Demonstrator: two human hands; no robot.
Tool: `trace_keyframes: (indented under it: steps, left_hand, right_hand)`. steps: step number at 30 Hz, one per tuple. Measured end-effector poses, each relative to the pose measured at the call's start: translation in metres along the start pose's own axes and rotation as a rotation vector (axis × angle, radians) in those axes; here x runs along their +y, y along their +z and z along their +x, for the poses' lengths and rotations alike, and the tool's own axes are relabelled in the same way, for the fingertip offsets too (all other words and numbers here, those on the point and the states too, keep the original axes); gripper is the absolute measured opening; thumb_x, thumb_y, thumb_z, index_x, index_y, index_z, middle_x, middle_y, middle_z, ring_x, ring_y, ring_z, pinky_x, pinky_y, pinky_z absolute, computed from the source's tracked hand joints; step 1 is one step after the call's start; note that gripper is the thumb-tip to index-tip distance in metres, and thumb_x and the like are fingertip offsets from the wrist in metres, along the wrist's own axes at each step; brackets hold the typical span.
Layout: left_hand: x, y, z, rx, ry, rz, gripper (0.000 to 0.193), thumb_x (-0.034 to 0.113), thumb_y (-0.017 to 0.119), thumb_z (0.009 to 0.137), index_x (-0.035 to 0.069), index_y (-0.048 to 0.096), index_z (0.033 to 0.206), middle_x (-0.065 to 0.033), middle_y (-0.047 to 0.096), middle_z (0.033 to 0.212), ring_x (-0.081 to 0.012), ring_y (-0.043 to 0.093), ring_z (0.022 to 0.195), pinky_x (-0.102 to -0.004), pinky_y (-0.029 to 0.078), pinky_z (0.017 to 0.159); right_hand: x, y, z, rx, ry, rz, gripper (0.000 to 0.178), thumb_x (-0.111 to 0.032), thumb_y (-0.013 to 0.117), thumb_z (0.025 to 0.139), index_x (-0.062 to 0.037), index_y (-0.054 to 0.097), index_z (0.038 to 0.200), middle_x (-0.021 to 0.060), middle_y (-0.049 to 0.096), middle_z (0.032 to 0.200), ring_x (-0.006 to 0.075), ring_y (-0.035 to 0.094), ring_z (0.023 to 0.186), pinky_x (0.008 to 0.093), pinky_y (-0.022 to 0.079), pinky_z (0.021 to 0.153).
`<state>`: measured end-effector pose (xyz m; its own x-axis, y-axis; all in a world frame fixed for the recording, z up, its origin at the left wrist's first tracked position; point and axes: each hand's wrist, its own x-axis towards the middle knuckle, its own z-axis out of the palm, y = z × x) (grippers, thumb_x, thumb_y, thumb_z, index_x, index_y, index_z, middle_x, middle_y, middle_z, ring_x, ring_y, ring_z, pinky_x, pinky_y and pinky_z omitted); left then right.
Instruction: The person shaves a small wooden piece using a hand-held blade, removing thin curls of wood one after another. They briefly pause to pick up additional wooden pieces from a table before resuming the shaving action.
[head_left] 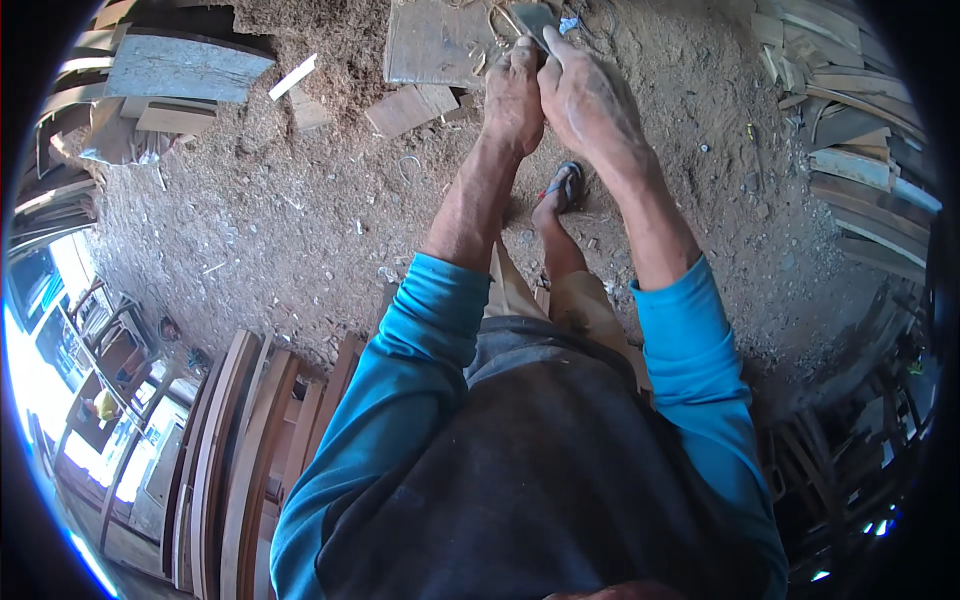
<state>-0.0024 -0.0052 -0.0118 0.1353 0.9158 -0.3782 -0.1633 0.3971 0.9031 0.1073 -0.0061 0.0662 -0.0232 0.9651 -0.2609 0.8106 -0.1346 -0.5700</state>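
Both of my hands are close together at the top middle, over a pale wooden board. My left hand is closed, knuckles up; whatever lies inside its fingers is hidden. Touching it on the right, my right hand is closed too, its index finger reaching along a grey-green flat piece. That piece runs to the picture's upper edge, so its kind does not show. A thin tan loop, like cord or a shaving, curls beside it on the board.
Wood offcuts lie on the ground below the board. Stacked planks stand at the upper left, more timber at the right. Long boards lean at the lower left. My sandalled foot is on the shavings-covered ground.
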Motion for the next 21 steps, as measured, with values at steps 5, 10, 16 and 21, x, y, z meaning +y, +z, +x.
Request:
trace_keyframes:
  steps: [5, 10, 16, 21]
  left_hand:
    - [0.007, 0.009, 0.004, 0.059, -0.171, -0.317, 0.042, 0.04, 0.047, 0.111, 0.004, 0.063, 0.096, 0.0024, 0.056, 0.068, -0.0096, 0.048, 0.054, -0.0294, 0.037, 0.046]
    - [0.009, 0.007, -0.001, 0.118, -0.214, -0.091, 0.05, 0.044, 0.043, 0.111, 0.003, 0.064, 0.089, -0.002, 0.057, 0.068, -0.0128, 0.052, 0.059, -0.0322, 0.042, 0.054]
    - [0.015, 0.009, -0.005, 0.136, -0.149, 0.14, 0.061, 0.049, 0.04, 0.11, -0.002, 0.064, 0.091, -0.0086, 0.064, 0.075, -0.0179, 0.058, 0.067, -0.0371, 0.048, 0.064]
    - [0.007, 0.008, -0.004, 0.144, 0.078, 0.33, 0.065, 0.052, 0.039, 0.11, -0.004, 0.067, 0.094, -0.0109, 0.065, 0.073, -0.0203, 0.06, 0.067, -0.039, 0.05, 0.065]
  right_hand:
    - [0.01, -0.012, 0.006, 0.033, 0.027, 0.121, 0.046, -0.025, 0.05, 0.103, 0.0006, 0.062, 0.139, 0.0314, 0.072, 0.107, 0.0437, 0.073, 0.095, 0.0503, 0.058, 0.087]
    - [0.0, -0.02, -0.035, -0.055, 0.095, 0.12, 0.044, -0.021, 0.055, 0.101, 0.0006, 0.061, 0.139, 0.031, 0.071, 0.095, 0.0447, 0.072, 0.089, 0.0508, 0.057, 0.082]
    - [0.012, -0.007, -0.024, -0.031, 0.049, 0.088, 0.044, -0.021, 0.053, 0.101, -0.0028, 0.061, 0.141, 0.0288, 0.072, 0.091, 0.0439, 0.073, 0.086, 0.0521, 0.058, 0.08]
    - [0.014, -0.003, -0.005, -0.036, 0.033, 0.009, 0.046, -0.026, 0.051, 0.105, -0.0014, 0.059, 0.142, 0.0274, 0.073, 0.089, 0.0419, 0.074, 0.081, 0.0519, 0.06, 0.077]
